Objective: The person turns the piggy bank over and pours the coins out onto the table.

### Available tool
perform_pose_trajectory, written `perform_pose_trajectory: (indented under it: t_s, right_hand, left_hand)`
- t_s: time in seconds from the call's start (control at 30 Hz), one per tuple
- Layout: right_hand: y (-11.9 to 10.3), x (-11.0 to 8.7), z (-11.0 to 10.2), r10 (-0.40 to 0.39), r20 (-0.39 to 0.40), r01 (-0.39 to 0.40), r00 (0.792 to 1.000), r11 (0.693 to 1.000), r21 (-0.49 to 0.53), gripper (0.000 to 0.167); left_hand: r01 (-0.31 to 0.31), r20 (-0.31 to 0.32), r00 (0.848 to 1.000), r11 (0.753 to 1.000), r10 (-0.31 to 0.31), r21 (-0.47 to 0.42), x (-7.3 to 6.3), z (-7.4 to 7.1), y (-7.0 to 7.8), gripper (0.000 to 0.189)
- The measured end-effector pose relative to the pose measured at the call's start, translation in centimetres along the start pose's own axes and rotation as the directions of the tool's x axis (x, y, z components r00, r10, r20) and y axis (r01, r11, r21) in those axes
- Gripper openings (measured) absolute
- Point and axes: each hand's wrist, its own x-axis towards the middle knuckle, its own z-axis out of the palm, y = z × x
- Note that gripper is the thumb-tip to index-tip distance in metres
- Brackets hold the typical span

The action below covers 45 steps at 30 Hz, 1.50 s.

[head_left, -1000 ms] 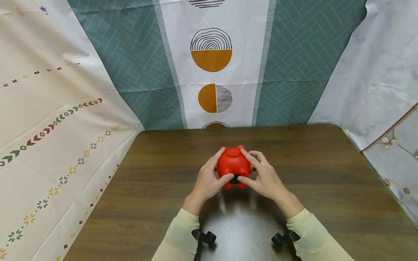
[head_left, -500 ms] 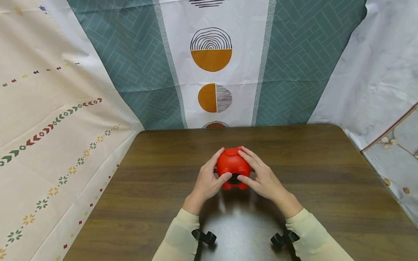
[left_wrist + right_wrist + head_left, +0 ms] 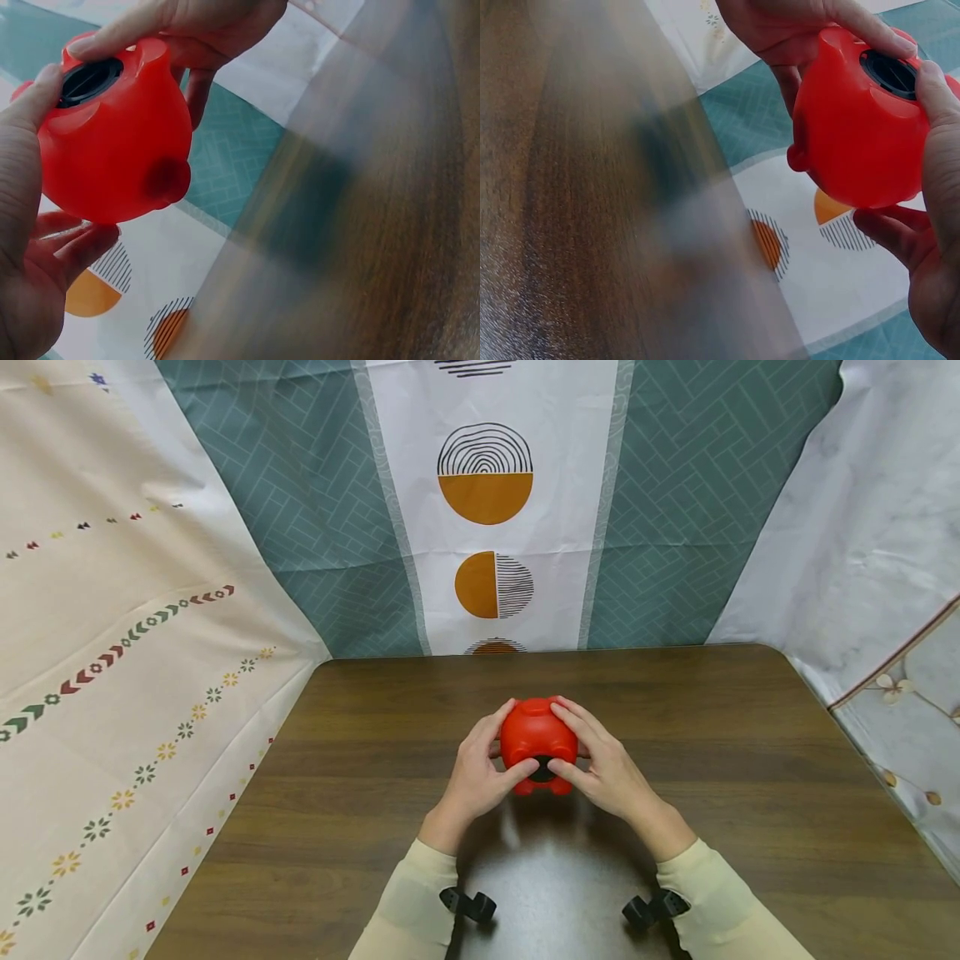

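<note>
A round red piggy bank point(image 3: 536, 731) is held between both hands, raised above the table, its stubby feet turned toward me. My left hand point(image 3: 478, 772) grips its left side, fingers curled around the back and thumb on the near face. On the opposite side my right hand point(image 3: 611, 768) grips it likewise, fingertips reaching the top. In the left wrist view a black plug point(image 3: 91, 81) is set in the red belly between the feet. Both thumb tips rest at that plug's edge, also seen in the right wrist view. The bank's far side is hidden.
A brown wood-grain table point(image 3: 360, 793) lies under the hands, with a bright glare patch near its front. Patterned cloths hang around it: teal and white at the back point(image 3: 675, 510), cream at left point(image 3: 150, 652), whitish at right point(image 3: 847, 543). Black wrist cameras sit on both sleeves.
The piggy bank shifts and tilts very slightly in my hands. My right fingers have moved together and up along its top; the left hand stays nearly still.
</note>
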Motion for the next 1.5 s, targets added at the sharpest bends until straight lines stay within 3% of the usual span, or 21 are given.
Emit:
perform_pose_trajectory:
  t_s: [0.3, 0.43, 0.8, 1.03, 1.3, 1.5]
  right_hand:
    - [0.07, -0.28, 0.24, 0.044, 0.005, -0.044, 0.999, 0.994, 0.097, 0.076]
    - [0.09, -0.30, 0.30, 0.047, 0.001, -0.047, 0.999, 0.993, 0.105, 0.076]
    - [0.07, -0.26, 0.14, 0.069, -0.014, -0.067, 0.998, 0.994, 0.085, 0.075]
    - [-0.03, -0.19, 0.14, 0.090, -0.018, -0.088, 0.996, 0.991, 0.096, 0.073]
    - [-0.11, -0.23, 0.16, 0.117, -0.061, -0.109, 0.991, 0.987, 0.121, 0.070]
    - [0.14, -0.31, 0.15, 0.151, -0.029, -0.147, 0.988, 0.983, 0.111, 0.067]
  left_hand:
    - [-0.095, -0.054, 0.994, 0.995, 0.095, 0.001, 0.25, 0.15, 0.27, 0.070]
    - [-0.102, -0.053, 0.993, 0.995, 0.102, 0.003, 0.25, 0.15, 0.32, 0.070]
    - [-0.107, 0.039, 0.994, 0.994, 0.107, 0.012, 0.04, 0.00, 0.49, 0.087]
    - [-0.112, 0.065, 0.992, 0.994, 0.112, -0.003, 0.08, 0.26, 0.48, 0.096]
    - [-0.128, 0.134, 0.984, 0.990, 0.120, 0.054, 0.06, 0.51, 0.50, 0.111]
    - [-0.153, 0.136, 0.981, 0.982, 0.138, 0.107, -0.02, 0.63, 0.41, 0.109]
